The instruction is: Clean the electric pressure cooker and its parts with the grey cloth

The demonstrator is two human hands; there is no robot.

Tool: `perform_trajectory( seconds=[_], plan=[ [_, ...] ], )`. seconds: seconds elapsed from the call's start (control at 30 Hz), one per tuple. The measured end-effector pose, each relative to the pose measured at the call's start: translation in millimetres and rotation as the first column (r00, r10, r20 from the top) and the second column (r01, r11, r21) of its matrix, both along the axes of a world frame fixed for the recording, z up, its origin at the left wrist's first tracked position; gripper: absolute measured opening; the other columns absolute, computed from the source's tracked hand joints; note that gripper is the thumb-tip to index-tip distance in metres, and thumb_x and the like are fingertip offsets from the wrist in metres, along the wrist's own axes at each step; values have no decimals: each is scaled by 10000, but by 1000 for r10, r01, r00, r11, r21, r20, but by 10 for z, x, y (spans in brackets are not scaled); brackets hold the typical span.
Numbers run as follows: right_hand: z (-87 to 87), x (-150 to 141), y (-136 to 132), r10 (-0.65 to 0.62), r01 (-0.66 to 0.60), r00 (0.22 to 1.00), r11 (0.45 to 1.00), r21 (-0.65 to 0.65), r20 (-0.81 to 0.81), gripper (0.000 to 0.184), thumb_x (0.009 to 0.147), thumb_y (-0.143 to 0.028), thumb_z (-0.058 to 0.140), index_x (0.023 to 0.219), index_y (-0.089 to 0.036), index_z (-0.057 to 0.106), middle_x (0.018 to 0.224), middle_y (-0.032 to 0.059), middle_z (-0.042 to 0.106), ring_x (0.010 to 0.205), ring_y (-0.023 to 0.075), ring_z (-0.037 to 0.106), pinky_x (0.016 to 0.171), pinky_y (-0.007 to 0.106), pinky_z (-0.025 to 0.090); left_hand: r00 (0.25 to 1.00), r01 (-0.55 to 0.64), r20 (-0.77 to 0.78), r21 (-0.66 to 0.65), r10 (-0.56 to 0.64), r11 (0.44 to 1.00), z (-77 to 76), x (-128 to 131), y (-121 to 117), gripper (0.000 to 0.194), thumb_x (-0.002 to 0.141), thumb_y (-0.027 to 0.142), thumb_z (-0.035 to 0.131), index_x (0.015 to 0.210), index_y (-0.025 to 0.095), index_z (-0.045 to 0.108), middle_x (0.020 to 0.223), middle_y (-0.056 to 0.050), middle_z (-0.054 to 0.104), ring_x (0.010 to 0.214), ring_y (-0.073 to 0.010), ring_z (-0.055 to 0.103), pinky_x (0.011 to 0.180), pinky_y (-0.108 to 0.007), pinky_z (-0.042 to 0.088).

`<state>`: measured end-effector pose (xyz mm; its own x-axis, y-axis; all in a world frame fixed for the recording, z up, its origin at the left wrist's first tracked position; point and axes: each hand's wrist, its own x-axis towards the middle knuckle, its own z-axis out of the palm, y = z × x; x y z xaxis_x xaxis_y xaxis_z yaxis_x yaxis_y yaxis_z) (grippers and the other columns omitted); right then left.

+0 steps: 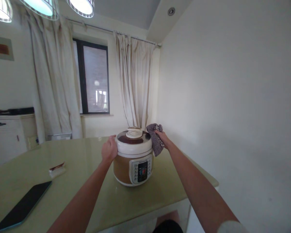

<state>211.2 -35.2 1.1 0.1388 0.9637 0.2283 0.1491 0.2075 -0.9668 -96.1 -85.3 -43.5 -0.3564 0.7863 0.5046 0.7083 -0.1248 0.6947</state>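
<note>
A round electric cooker (133, 161) with a white lid, a brown body and a front control panel stands on the pale green table (87, 181). My left hand (109, 149) grips the cooker's left side just under the lid rim, fingers curled against it. My right hand (161, 136) is closed on a grey-purple cloth (155, 139), which hangs against the lid's right edge.
A dark tablet (23, 207) lies near the table's front left edge, and a small white packet (57, 170) sits behind it. A white wall rises close on the right. Curtains (134, 84), a window and a white cabinet (7, 136) stand beyond the table.
</note>
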Motion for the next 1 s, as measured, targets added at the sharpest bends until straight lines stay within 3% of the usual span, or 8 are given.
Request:
perform_trajectory(
  seconds=[0.23, 0.37, 0.53, 0.63, 0.7, 0.77, 0.87, 1.0],
  plan=[
    [-252, 121, -189, -6, -5, 997, 989, 146, 74, 311, 770, -379, 720, 1009, -187, 776, 910, 43, 807, 900, 249, 761, 877, 402, 610, 980, 195, 39, 21, -196, 980, -28, -267, 314, 658, 1071, 392, 118, 1349, 175, 675, 1262, -154, 768, 1240, -290, 689, 1082, -459, 501],
    [-300, 70, -432, -237, 130, 905, 944, 303, 352, 338, 780, -410, 736, 1045, -205, 781, 988, 81, 802, 995, 309, 746, 963, 486, 576, 948, 317, -1, -24, -317, 948, 96, -388, 464, 575, 1022, 341, 236, 1298, 144, 700, 1266, -130, 774, 1221, -254, 700, 1084, -405, 519],
    [-593, -417, -804, -402, -6, 856, 622, 783, 325, 544, 782, -309, 730, 1318, -230, 678, 1432, 139, 647, 1328, 326, 602, 1137, 517, 483, 966, 243, -77, -77, -249, 967, 400, -212, 453, 467, 957, 338, 408, 1228, 169, 749, 1392, -116, 721, 1363, -277, 616, 1188, -395, 430],
    [-927, -620, -978, -398, -188, 848, 394, 900, 351, 557, 803, -327, 744, 1347, -264, 642, 1598, 144, 484, 1434, 352, 508, 1146, 556, 468, 946, 286, -147, -38, -288, 958, 522, 87, 313, 506, 1022, 396, 329, 1306, 204, 701, 1418, -85, 708, 1356, -245, 620, 1157, -363, 452],
    [-1171, -608, -1036, -405, -288, 820, 317, 904, 403, 553, 818, -347, 750, 1354, -280, 632, 1637, 147, 429, 1445, 369, 497, 1132, 576, 475, 934, 251, -242, -73, -261, 965, 555, 277, 191, 512, 1039, 456, 328, 1361, 211, 642, 1349, -120, 740, 1274, -286, 676, 1091, -415, 498],
    [-1400, -496, -1043, -406, -311, 807, 324, 894, 428, 589, 828, -349, 753, 1393, -286, 601, 1636, 159, 427, 1432, 372, 517, 1101, 572, 507, 924, 164, -329, -121, -196, 979, 563, 401, 80, 518, 1040, 495, 344, 1420, 220, 566, 1272, -158, 765, 1197, -338, 714, 1027, -471, 520],
    [-1618, -279, -982, -464, -118, 833, 386, 915, 303, 671, 855, -315, 717, 1493, -276, 511, 1557, 181, 502, 1379, 354, 569, 1027, 539, 566, 903, 97, -402, -152, -151, 984, 562, 464, -21, 514, 1046, 496, 337, 1456, 230, 496, 1229, -176, 772, 1183, -364, 719, 1004, -489, 516],
    [-1376, -161, -822, -543, 3, 802, 418, 908, 247, 596, 853, -310, 710, 1433, -258, 582, 1504, 174, 543, 1368, 356, 549, 1074, 561, 523, 884, 92, -443, -149, -149, 985, 567, 460, -56, 516, 1048, 499, 327, 1452, 215, 477, 1271, -187, 749, 1236, -364, 691, 1038, -495, 494]
  ],
)
